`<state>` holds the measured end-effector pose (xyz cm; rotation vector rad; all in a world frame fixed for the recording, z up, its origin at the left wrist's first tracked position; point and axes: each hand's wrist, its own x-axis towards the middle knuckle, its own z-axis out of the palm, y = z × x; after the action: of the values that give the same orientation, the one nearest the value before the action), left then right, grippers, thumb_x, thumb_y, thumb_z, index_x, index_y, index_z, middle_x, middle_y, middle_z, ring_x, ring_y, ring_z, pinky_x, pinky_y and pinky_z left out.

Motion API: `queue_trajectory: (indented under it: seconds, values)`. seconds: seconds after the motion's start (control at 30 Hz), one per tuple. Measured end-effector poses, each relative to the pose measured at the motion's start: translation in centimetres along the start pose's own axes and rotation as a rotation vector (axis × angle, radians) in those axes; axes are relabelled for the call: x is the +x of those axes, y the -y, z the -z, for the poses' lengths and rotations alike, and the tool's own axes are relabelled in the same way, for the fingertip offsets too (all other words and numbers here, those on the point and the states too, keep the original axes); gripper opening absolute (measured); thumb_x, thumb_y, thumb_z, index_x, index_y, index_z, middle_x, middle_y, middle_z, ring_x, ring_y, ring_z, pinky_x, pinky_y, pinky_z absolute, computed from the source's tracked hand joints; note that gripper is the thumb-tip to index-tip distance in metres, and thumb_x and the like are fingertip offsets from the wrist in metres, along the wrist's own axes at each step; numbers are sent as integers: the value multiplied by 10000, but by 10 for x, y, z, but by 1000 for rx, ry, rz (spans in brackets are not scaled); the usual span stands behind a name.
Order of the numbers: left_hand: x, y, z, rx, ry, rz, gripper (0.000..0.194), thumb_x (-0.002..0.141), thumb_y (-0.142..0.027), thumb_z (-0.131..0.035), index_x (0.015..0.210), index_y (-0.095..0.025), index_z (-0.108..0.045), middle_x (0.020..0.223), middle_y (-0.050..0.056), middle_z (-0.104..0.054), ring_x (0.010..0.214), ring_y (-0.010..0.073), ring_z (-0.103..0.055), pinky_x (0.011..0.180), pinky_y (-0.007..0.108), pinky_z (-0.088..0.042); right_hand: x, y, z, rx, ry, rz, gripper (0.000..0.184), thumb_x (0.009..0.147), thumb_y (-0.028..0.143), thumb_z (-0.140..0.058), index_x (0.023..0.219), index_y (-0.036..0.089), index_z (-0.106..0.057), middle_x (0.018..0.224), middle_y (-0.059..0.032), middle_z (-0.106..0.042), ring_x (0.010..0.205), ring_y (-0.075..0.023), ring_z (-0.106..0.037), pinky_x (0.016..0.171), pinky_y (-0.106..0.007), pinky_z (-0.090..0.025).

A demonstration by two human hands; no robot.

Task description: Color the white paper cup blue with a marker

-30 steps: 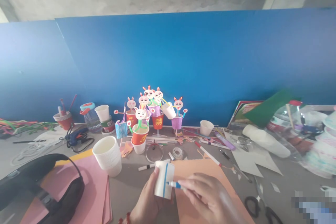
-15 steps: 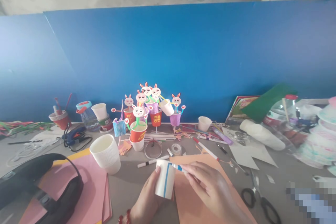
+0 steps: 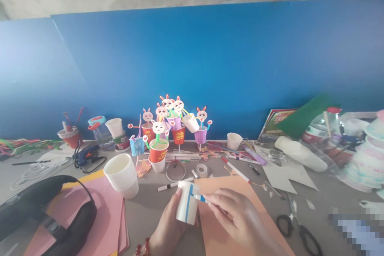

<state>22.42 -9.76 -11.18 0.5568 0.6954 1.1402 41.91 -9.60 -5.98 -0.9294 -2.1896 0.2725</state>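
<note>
My left hand (image 3: 170, 218) is closed around a white paper cup (image 3: 181, 204), held tilted above the table with its side facing me. A blue stripe runs along the cup's side, with a short blue mark branching off near its upper end. In my right hand (image 3: 237, 214) is a blue marker (image 3: 203, 198), pinched between thumb and fingers. The marker's tip is at the cup's side, just right of the stripe; I cannot tell whether it touches. Beneath my right hand lies a sheet of orange paper (image 3: 216, 232).
Paper-cup rabbit figures (image 3: 158, 144) stand at the back. Left are a stack of white cups (image 3: 121, 176), pink paper (image 3: 108, 216), a black object (image 3: 75, 224) and a blue glue gun (image 3: 85, 156). Right lie black-handled scissors (image 3: 309, 240) and a red-capped marker (image 3: 235, 170). A tape roll (image 3: 201, 170) lies behind the cup.
The marker tip has moved slightly down and left along the cup's side. A short blue mark now shows beside the stripe. The cup has shifted a little.
</note>
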Motion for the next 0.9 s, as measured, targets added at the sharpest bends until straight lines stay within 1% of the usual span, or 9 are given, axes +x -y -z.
queue_trajectory:
  seconds: [0.1, 0.2, 0.4, 0.5, 0.57, 0.63, 0.77, 0.83, 0.9]
  values:
    - [1, 0, 0, -27, 5, -14, 491, 824, -605, -681, 866, -116, -699, 670, 66, -702, 577, 189, -626, 619, 327, -486, 0, 3, 0, -3, 20, 24, 264, 992, 162, -457, 1050, 219, -708, 770, -36, -717, 652, -167, -659, 569, -244, -482]
    - [1, 1, 0, -73, -24, -18, 476, 772, -595, -746, 850, -128, -695, 652, 44, -693, 550, 176, -614, 585, 316, -485, 0, 7, 0, 16, 35, 72, 272, 988, 146, -462, 1085, 220, -705, 813, -45, -738, 697, -169, -673, 605, -239, -490]
    - [-1, -4, -3, -194, -21, 26, 447, 734, -547, -806, 829, -123, -697, 650, 36, -697, 597, 175, -631, 586, 298, -479, 1, 15, -2, 41, 95, 104, 266, 999, 181, -450, 1014, 217, -713, 729, -25, -699, 626, -145, -615, 554, -219, -436]
    - [-1, -4, -3, -211, -94, 52, 445, 731, -559, -801, 773, -131, -686, 616, 26, -686, 587, 162, -626, 586, 277, -462, 0, 20, -2, 40, 158, 130, 253, 990, 188, -468, 1005, 242, -715, 735, -14, -714, 631, -142, -627, 567, -221, -434]
    - [-1, -3, -2, -197, -148, 88, 453, 755, -578, -769, 779, -133, -685, 620, 36, -694, 584, 170, -634, 570, 276, -451, 0, 21, -1, 77, 166, 157, 232, 971, 176, -498, 982, 248, -718, 731, -4, -725, 622, -135, -636, 580, -223, -437]
    - [-1, -3, -2, -186, -139, 97, 459, 766, -587, -754, 803, -135, -686, 635, 43, -702, 577, 176, -637, 570, 284, -453, 0, 19, 1, 127, 108, 149, 226, 966, 170, -502, 988, 238, -716, 693, -1, -709, 585, -131, -618, 563, -226, -436]
    - [-1, -3, -5, -146, -33, 22, 469, 773, -599, -741, 819, -134, -691, 640, 50, -695, 576, 179, -626, 586, 300, -462, 1, 7, 4, 81, -90, 12, 256, 995, 194, -453, 1045, 215, -703, 696, -29, -695, 564, -151, -608, 512, -234, -458]
    - [-1, -4, -5, -110, -9, 11, 490, 788, -617, -716, 811, -128, -691, 652, 65, -693, 589, 184, -623, 597, 308, -463, 2, 2, 4, 47, -125, -26, 260, 998, 189, -445, 1040, 211, -701, 738, -44, -712, 605, -165, -643, 523, -239, -492]
    - [-3, -4, -5, -85, -9, 16, 492, 794, -618, -709, 804, -126, -691, 666, 72, -692, 604, 187, -622, 615, 314, -464, 3, -1, 3, 44, -121, -25, 262, 996, 177, -447, 1047, 213, -701, 757, -47, -719, 642, -174, -665, 545, -243, -519]
